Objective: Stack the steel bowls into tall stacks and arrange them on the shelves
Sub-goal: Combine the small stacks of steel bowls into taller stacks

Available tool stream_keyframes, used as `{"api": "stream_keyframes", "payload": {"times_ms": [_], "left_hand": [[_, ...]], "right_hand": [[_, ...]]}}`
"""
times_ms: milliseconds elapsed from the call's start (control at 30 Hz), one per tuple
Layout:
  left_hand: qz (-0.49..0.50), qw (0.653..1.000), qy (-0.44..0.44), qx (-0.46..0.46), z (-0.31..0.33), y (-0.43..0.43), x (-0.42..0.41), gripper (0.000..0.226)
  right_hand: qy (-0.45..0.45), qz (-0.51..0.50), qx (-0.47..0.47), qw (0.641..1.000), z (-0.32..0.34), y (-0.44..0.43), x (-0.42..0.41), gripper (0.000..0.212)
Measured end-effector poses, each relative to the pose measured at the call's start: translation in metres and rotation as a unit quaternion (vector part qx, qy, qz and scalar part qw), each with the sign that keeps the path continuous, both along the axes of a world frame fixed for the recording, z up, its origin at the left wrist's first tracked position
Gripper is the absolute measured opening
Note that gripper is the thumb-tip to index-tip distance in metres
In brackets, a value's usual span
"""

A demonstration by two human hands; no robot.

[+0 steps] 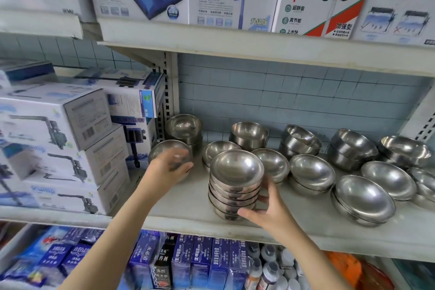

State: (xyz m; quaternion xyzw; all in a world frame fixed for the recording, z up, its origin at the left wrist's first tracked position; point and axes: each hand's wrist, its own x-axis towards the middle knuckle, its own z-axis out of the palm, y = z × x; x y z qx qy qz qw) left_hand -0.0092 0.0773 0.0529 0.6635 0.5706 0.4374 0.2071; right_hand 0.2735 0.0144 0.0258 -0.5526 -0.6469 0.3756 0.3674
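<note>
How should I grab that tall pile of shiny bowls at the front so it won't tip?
Grip the tall stack low, around its bottom bowls, from the open front of the shelf, one hand each side. The bowls only nest loosely, so lifting by the top rim would likely take one bowl.

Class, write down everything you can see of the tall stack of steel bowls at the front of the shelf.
The tall stack is several shiny silver-grey steel bowls nested mouth-up, rims forming close bands down its side; the top bowl's smooth inside is empty. It stands roughly upright near the front edge of the pale shelf. The right hand grips it, thumb at the base, fingers round its right side. The left hand holds a separate bowl, clear of it.
</note>
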Motion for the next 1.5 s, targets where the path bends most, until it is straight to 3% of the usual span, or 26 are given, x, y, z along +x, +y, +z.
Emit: {"api": "stream_keyframes", "payload": {"times_ms": [67, 167, 267, 667, 900, 1200, 1333, 1500], "left_hand": [[0.049, 0.997, 0.048, 0.024, -0.008, 0.007, -0.004, 0.062], [0.098, 0.988, 0.112, -0.036, -0.02, 0.018, -0.011, 0.107], [0.097, 0.988, 0.094, -0.073, -0.034, 0.029, -0.022, 0.125], [0.091, 0.989, 0.079, -0.09, -0.044, 0.037, -0.041, 0.12], [0.024, 0.999, 0.028, -0.037, -0.041, 0.033, -0.056, 0.112], [0.003, 0.989, -0.109, -0.102, -0.062, 0.033, -0.062, 0.129], [-0.028, 0.987, -0.112, -0.112, -0.068, 0.032, -0.065, 0.131], [-0.047, 0.988, -0.122, -0.082, -0.064, 0.029, -0.068, 0.116]], "right_hand": [[-0.005, -0.004, 0.007, 1.0, -0.005, 0.002, -0.005, 0.113], [-0.003, -0.01, 0.014, 1.0, -0.01, 0.004, -0.009, 0.111], [-0.008, -0.02, 0.027, 0.999, -0.014, 0.007, -0.01, 0.104], [0.033, -0.026, 0.014, 0.999, -0.02, 0.011, -0.042, 0.102], [0.049, -0.031, 0.006, 0.998, -0.017, 0.013, -0.067, 0.095], [0.068, -0.043, 0.011, 0.997, -0.024, 0.018, -0.081, 0.093], [0.07, -0.044, 0.011, 0.996, -0.029, 0.02, -0.084, 0.094], [0.056, -0.034, 0.0, 0.998, -0.03, 0.019, -0.083, 0.103]]}}
